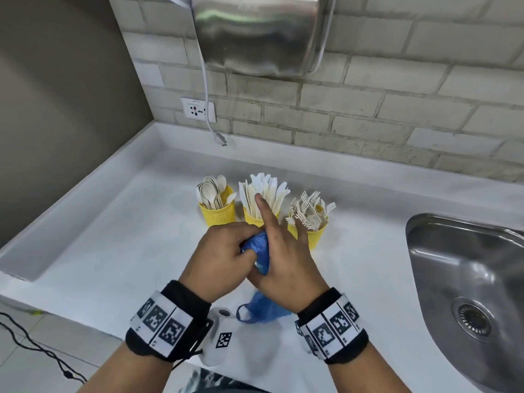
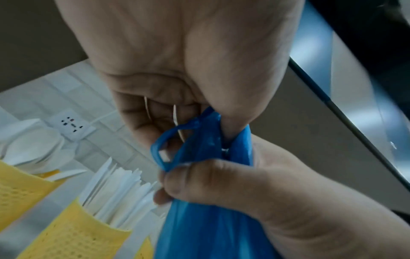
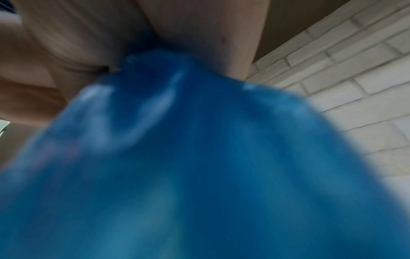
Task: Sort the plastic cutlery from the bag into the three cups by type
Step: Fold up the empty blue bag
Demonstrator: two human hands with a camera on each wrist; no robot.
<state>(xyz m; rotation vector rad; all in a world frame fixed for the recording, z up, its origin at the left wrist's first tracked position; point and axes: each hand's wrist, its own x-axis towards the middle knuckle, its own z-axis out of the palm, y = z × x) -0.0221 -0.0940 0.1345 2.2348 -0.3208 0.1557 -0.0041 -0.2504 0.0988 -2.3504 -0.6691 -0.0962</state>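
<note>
Three yellow cups stand in a row on the white counter (image 1: 113,236): the spoon cup (image 1: 218,212) on the left, the knife cup (image 1: 255,219) in the middle, the fork cup (image 1: 312,234) on the right, each full of white cutlery. Just in front of them both hands hold a crumpled blue bag (image 1: 262,245) above the counter. My left hand (image 1: 226,256) pinches its bunched top. My right hand (image 1: 280,259) grips it lower, thumb round the plastic (image 2: 210,227) and index finger pointing up. The bag's tail and a handle loop hang below the wrists. The blurred bag (image 3: 199,166) fills the right wrist view.
A steel sink (image 1: 467,279) is set into the counter at the right. On the brick wall hang a metal hand dryer (image 1: 255,35) and a socket (image 1: 198,109), with a loose plug (image 1: 221,139) dangling. A raised ledge borders the counter's left side.
</note>
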